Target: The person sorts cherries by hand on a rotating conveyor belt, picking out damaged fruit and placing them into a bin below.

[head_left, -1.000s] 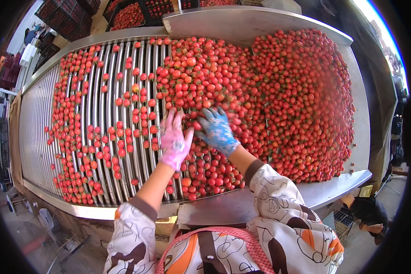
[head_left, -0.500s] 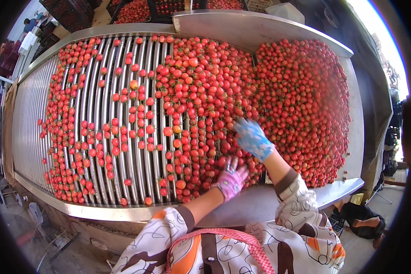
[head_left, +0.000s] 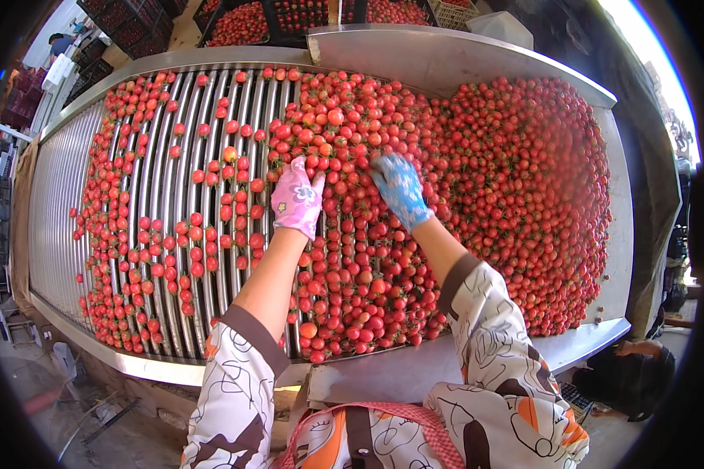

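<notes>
My left hand (head_left: 296, 199), in a pink patterned glove, rests at the left edge of a dense spread of small red tomatoes (head_left: 352, 301). Its fingers point away from me, with the thumb apart. To its right, my right hand (head_left: 401, 191) wears a blue and white glove. Its loosely bent fingers touch tomatoes in the middle of the spread, and some fingertips are hidden among them. Neither hand visibly grasps a tomato. Beneath the tomatoes lie the metal rollers (head_left: 225, 295) of a sorting conveyor.
A deep heap of tomatoes (head_left: 524, 195) fills the tray on the right, bounded by a metal side wall (head_left: 446, 55). More tomatoes (head_left: 102, 273) lie scattered along the left rollers. Stacked dark crates (head_left: 129, 27) stand beyond. At the lower right a person (head_left: 630, 375) is partly visible.
Both hands have moved away from the near edge to the far-middle part of the spread, the left one also going leftward. Tomatoes now show where the hands were.
</notes>
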`<state>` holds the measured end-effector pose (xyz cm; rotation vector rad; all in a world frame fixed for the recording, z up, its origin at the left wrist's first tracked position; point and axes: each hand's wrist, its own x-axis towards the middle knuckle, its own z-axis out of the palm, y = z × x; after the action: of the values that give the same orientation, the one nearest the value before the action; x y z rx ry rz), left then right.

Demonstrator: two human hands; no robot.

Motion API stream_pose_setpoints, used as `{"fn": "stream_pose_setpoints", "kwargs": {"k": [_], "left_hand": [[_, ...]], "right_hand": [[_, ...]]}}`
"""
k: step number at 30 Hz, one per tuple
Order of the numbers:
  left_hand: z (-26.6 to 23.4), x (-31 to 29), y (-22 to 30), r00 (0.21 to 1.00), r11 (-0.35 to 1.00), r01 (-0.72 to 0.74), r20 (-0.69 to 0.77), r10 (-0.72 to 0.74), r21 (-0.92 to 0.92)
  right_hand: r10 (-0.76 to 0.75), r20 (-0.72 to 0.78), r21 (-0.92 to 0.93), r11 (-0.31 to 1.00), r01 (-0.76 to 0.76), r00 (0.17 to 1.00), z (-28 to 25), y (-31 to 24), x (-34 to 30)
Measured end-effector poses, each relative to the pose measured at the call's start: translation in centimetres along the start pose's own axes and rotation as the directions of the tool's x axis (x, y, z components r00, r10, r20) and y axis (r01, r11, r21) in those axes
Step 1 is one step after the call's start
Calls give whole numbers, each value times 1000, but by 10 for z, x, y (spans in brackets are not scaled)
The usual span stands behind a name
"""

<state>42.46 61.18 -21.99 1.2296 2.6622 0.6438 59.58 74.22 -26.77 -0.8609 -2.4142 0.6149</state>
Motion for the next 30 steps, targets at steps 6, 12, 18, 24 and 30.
{"fn": "stream_pose_setpoints", "kwargs": {"k": [6,12,18,24,30], "left_hand": [[16,-16,4,991,962,-74,-124,42,-262],[2,-107,15,710,-219,670,698,-90,-710],[-12,-115,-45,735,-788,517,646,207,-336],[-40,-56,-22,870,267,463,375,-322,-845],[1,-7,-25,988,886,135,133,-83,-444]], "right_hand": [[148,181,-168,979,-118,972,-43,-10,-89],[-14,24,336,942,5,1000,-60,-87,-84],[-367,54,420,852,312,929,-18,-119,-20],[-260,187,-232,925,300,947,51,-52,120],[-398,131,-78,909,410,908,37,-22,84]]}}
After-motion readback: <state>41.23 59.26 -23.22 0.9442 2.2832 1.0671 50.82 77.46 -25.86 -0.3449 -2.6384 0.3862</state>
